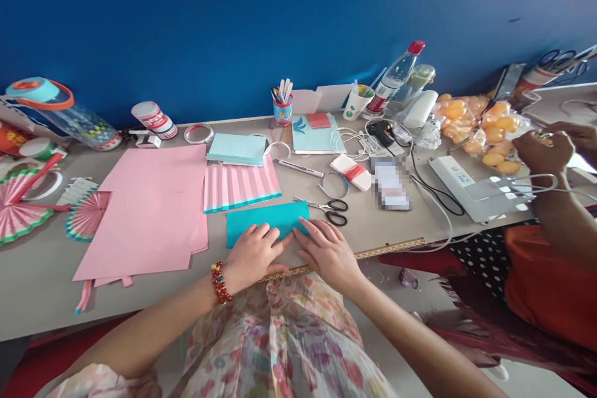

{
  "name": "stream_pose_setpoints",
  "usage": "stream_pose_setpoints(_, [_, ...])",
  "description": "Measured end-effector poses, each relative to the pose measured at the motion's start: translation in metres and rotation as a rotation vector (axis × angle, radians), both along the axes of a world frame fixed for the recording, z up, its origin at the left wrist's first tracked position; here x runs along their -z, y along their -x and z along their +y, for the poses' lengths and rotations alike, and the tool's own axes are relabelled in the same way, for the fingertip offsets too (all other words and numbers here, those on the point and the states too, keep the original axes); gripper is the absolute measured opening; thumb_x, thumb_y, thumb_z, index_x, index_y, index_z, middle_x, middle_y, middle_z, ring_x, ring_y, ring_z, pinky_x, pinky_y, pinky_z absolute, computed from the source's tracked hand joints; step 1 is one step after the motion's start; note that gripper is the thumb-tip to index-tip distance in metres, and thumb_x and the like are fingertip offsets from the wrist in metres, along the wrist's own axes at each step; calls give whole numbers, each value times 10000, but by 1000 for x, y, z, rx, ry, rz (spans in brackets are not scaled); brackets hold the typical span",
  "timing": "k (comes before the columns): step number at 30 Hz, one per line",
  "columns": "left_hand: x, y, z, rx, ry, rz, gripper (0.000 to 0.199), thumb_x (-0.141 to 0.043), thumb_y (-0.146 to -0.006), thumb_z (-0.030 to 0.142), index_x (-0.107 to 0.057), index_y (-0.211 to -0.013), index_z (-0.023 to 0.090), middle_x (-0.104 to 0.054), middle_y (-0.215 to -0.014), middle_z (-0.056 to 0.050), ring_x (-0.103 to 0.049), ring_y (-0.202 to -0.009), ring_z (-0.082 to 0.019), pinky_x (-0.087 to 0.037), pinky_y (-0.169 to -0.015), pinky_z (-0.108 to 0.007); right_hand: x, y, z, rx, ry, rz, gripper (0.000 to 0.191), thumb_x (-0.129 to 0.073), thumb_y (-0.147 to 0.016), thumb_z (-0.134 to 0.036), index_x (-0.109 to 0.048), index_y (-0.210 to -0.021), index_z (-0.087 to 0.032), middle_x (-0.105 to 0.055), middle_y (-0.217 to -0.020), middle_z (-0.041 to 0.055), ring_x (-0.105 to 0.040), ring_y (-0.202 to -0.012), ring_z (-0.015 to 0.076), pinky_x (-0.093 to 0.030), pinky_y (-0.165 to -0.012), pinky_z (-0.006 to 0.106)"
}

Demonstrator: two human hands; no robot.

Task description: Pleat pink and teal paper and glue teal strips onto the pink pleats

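The left hand (254, 253) and right hand (330, 253) lie unclenched, fingers extended, resting on the near part of the teal paper (252, 217) just beyond them. Scissors (326, 206) lie past the right hand, pleated striped paper (240, 186) beyond the left; farther ahead stands a pen cup (283, 114).

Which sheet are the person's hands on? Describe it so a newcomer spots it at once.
Along the near edge of the grey table, look between the large pink sheets and the black-handled scissors. There, the left hand and right hand touch a rectangular teal sheet. Unlike the pale blue stack and the striped pink sheet beyond it, it is plain deep teal, without stripes.
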State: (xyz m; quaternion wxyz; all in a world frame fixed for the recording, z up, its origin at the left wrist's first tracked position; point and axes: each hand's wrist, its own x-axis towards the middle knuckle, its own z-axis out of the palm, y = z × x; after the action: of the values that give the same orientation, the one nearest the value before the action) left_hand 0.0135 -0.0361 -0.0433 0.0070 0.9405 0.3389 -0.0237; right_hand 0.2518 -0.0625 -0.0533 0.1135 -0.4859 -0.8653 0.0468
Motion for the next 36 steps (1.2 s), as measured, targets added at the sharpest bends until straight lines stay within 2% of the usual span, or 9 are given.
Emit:
stream_pose_setpoints(5, [2,0,-1,-12,-6,-5,721,-509,-869,665,-415,-1462,264,-563,-969,-64,-474,-915,-251,-354,-743,-376,9,-9,-16,137,-11,-61,426,-479,-989,-331,-516,-1413,-317,-399,-1542,32,-371,-1384,287,-361,-1109,464])
stream_pose_setpoints(12, [7,7,-8,-67,8,-51,686,-475,-900,642,-420,-1463,254,-588,-1033,-81,-491,-946,-256,-384,-820,-396,9,-11,-20,170,-9,-57,441,-452,-990,-282,-501,-1429,-283,-426,-1524,20,-369,-1391,280,-362,-1121,460])
stream_pose_setpoints(16, [9,27,-26,-169,-23,-78,650,-474,-937,568,-434,-1453,175,-598,-1144,-114,-502,-1030,-273,-395,-925,-433,9,-9,-20,173,-14,-48,432,-436,-997,-287,-507,-1423,-282,-419,-1528,4,-364,-1393,275,-335,-1134,454])
stream_pose_setpoints(19, [11,50,-42,-258,-70,-81,636,-474,-948,537,-425,-1460,162,-576,-1272,-133,-494,-1121,-291,-385,-988,-454,11,-10,-20,168,-31,-46,436,-440,-996,-288,-499,-1428,-281,-422,-1526,4,-363,-1392,270,-331,-1135,451])
stream_pose_setpoints(24, [13,84,-61,-370,-140,-83,658,-481,-941,546,-423,-1461,147,-575,-1314,-143,-506,-1156,-305,-349,-1054,-486,16,-11,-22,161,-57,-57,439,-436,-999,-289,-497,-1432,-249,-428,-1523,15,-355,-1394,277,-333,-1131,459])
stream_pose_setpoints(29, [20,93,-68,-410,-179,-99,629,-467,-951,528,-431,-1456,154,-575,-1318,-143,-515,-1175,-314,-334,-1077,-488,11,-11,-19,148,-69,-20,402,-439,-995,-278,-553,-1379,-244,-496,-1473,36,-420,-1337,279,-367,-1098,456])
stream_pose_setpoints(33, [24,91,-68,-403,-189,-150,633,-485,-943,535,-443,-1441,147,-572,-1315,-148,-518,-1178,-310,-353,-1070,-488,-3,8,-7,135,-131,71,329,-471,-982,-288,-637,-1256,-211,-574,-1383,75,-499,-1219,279,-401,-1042,451])
stream_pose_setpoints(36, [25,92,-65,-408,-177,-199,589,-511,-942,505,-474,-1410,148,-581,-1286,-139,-526,-1161,-300,-367,-1064,-491,-10,38,5,44,-133,107,302,-507,-971,-291,-633,-1237,-222,-603,-1323,84,-497,-1197,283,-412,-1007,441])
